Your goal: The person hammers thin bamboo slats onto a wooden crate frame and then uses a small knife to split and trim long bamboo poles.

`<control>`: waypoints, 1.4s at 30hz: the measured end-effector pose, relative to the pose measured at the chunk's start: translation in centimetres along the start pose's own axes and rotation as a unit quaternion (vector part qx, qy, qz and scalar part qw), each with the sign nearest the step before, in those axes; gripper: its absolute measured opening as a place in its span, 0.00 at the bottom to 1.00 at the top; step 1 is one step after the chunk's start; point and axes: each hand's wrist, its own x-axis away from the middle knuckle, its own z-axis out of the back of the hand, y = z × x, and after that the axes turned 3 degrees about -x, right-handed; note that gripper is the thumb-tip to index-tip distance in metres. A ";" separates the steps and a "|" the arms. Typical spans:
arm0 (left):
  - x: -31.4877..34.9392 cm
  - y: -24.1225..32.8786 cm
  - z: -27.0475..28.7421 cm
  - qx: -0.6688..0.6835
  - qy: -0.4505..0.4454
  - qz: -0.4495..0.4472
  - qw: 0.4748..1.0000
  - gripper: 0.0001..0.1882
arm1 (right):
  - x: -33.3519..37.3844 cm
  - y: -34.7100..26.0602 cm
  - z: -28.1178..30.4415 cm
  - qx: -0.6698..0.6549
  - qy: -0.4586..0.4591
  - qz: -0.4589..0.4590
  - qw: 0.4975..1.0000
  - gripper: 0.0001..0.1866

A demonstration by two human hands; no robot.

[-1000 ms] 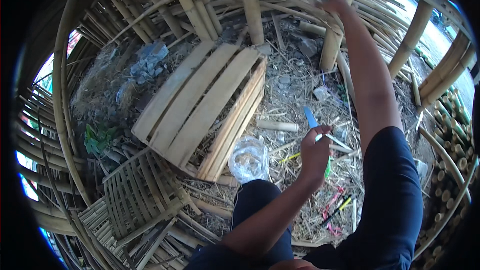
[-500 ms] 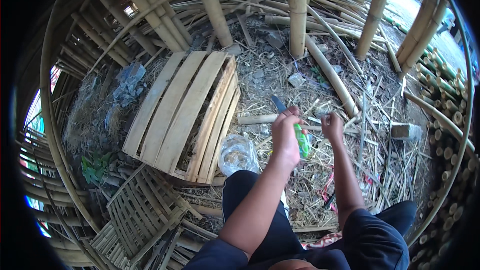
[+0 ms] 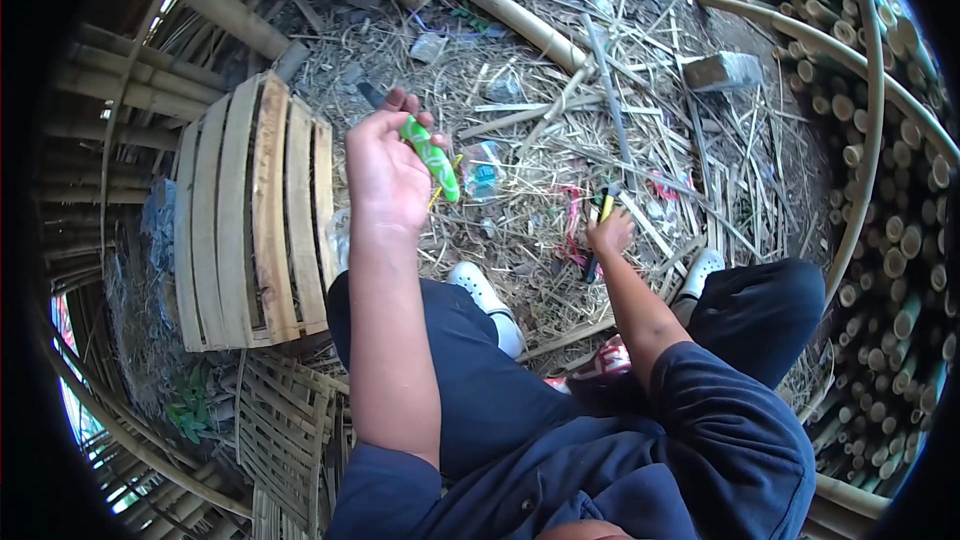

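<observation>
My left hand [image 3: 385, 170], palm turned up, is closed on a knife [image 3: 431, 160] with a green and white patterned handle. The knife's dark blade shows past the far side of my fingers, pointing up and left. Low over the littered ground, my right hand [image 3: 612, 232] closes around a slim yellow-and-black tool [image 3: 606, 204]. One end of this tool sticks out above the fingers and a dark end below; its kind cannot be made out. Beside my right hand lie red plastic strips [image 3: 573, 215]. A crumpled clear plastic wrapper [image 3: 483, 172] lies right of the knife.
A slatted wooden crate [image 3: 240, 220] stands at the left, with a woven bamboo panel [image 3: 283, 425] nearer me. Cut bamboo poles [image 3: 880, 210] are stacked at the right. A block [image 3: 722, 71] and a long bamboo pole [image 3: 510, 12] lie farther off. Straw and split bamboo litter the ground.
My right hand has moved down and nearer me, onto the yellow-and-black tool. My left hand has turned palm up with the knife still in it. The view has swung to the right and downward.
</observation>
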 end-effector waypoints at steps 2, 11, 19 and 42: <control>-0.6 -0.9 -1.2 -0.027 0.001 0.002 1.000 0.14 | 0.5 1.3 -0.5 0.082 0.044 0.006 0.996 0.49; -1.5 -4.3 -5.2 -0.078 -0.016 0.037 0.996 0.16 | -4.6 2.1 -1.8 -0.007 0.178 0.008 0.984 0.26; -2.6 -7.2 -6.9 -0.091 -0.042 0.074 0.992 0.14 | -12.9 -2.4 3.9 0.019 -0.066 -0.140 0.988 0.40; -1.5 -8.6 -7.5 -0.308 -0.232 0.055 0.921 0.40 | -5.8 0.4 -0.7 -0.024 -0.170 -0.127 0.977 0.15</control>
